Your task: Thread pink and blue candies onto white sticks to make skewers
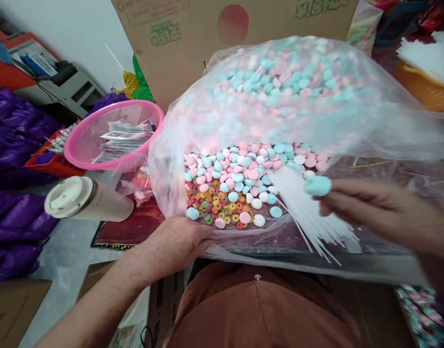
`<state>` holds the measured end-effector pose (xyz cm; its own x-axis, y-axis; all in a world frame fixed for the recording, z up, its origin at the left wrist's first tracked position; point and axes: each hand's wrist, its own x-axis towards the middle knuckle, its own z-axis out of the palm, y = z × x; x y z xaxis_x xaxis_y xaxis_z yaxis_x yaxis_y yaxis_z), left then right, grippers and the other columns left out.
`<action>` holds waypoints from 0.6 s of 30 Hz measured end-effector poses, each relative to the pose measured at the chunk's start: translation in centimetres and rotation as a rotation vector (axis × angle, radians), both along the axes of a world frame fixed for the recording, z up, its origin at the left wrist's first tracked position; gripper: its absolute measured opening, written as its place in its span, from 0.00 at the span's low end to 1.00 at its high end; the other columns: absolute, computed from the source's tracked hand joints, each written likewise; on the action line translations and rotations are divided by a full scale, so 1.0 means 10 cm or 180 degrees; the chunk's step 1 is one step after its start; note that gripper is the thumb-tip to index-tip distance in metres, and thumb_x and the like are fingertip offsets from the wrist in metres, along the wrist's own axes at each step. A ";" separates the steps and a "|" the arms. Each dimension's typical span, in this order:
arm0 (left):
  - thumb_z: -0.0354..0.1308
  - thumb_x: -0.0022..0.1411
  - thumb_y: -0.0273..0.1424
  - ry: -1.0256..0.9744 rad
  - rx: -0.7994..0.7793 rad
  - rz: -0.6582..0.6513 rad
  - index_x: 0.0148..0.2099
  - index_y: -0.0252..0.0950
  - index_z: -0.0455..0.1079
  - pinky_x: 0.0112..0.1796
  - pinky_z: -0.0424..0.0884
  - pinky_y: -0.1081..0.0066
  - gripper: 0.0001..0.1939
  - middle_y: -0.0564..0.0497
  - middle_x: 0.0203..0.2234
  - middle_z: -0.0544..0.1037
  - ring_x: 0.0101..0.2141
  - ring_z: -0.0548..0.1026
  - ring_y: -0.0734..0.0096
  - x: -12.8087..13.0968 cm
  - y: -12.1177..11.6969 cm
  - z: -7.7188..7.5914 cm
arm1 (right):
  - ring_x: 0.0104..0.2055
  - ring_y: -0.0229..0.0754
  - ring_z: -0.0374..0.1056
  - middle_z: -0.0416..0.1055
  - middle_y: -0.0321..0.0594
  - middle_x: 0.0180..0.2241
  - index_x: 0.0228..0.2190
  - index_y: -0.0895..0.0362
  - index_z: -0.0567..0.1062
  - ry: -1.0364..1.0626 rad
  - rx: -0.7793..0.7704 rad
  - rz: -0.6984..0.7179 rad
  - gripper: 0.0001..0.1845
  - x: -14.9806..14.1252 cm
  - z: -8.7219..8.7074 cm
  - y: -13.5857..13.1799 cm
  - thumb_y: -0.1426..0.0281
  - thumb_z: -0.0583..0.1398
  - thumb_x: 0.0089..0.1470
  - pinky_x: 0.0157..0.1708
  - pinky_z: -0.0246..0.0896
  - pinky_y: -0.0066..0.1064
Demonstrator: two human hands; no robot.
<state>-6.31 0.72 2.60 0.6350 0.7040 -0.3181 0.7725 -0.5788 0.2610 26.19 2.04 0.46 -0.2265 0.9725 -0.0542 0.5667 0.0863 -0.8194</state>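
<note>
My right hand [381, 208], slightly blurred, pinches a pale blue candy [317, 185] between thumb and fingers, above a fan of thin white sticks [316, 215]. Behind the sticks, a big clear plastic bag [193, 116] lies with its mouth toward me. Pink, white and blue round candies [239, 166] spill out of it. Small coloured ring candies [222, 205] lie in front of them at the left. At the bag's near left edge, my left hand [181, 241] has its fingers curled on the plastic, their tips partly hidden.
Left of the bag are a pink mesh basket [115, 105] holding stacked printed packets and a lidded cup [102, 200]. A cardboard box [193, 43] stands behind. An orange basket [428, 89] of white sticks sits at far right. Purple bags [11, 227] line the left.
</note>
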 end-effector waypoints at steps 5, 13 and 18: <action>0.47 0.60 0.32 0.0054 0.0434 0.1099 0.35 0.36 0.71 0.32 0.65 0.70 0.12 0.47 0.31 0.75 0.32 0.73 0.65 0.33 0.10 -0.26 | 0.18 0.32 0.53 0.57 0.31 0.16 0.20 0.56 0.65 -0.0130 -0.0261 0.0570 0.20 -0.63 -0.13 -0.16 0.58 0.47 0.56 0.18 0.48 0.23; 0.54 0.55 0.32 -0.1977 -0.0036 0.2399 0.31 0.34 0.72 0.31 0.69 0.68 0.08 0.48 0.27 0.75 0.29 0.73 0.67 0.50 0.15 -0.60 | 0.20 0.34 0.55 0.61 0.32 0.17 0.23 0.55 0.65 -0.1027 0.0288 0.0337 0.15 -0.66 -0.30 -0.46 0.64 0.47 0.57 0.21 0.47 0.25; 0.65 0.44 0.35 -0.4165 -0.2182 0.3678 0.32 0.33 0.71 0.24 0.70 0.74 0.13 0.52 0.19 0.75 0.22 0.74 0.72 0.46 0.09 -0.53 | 0.21 0.36 0.59 0.65 0.36 0.20 0.23 0.55 0.65 -0.1253 0.0193 0.0482 0.13 -0.83 -0.27 -0.51 0.69 0.46 0.55 0.22 0.48 0.26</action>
<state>-1.66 1.59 -2.72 0.0443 0.8848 -0.4638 -0.1993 0.4627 0.8638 17.92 -3.06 -2.28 -0.3404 0.9339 -0.1089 0.8125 0.2339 -0.5339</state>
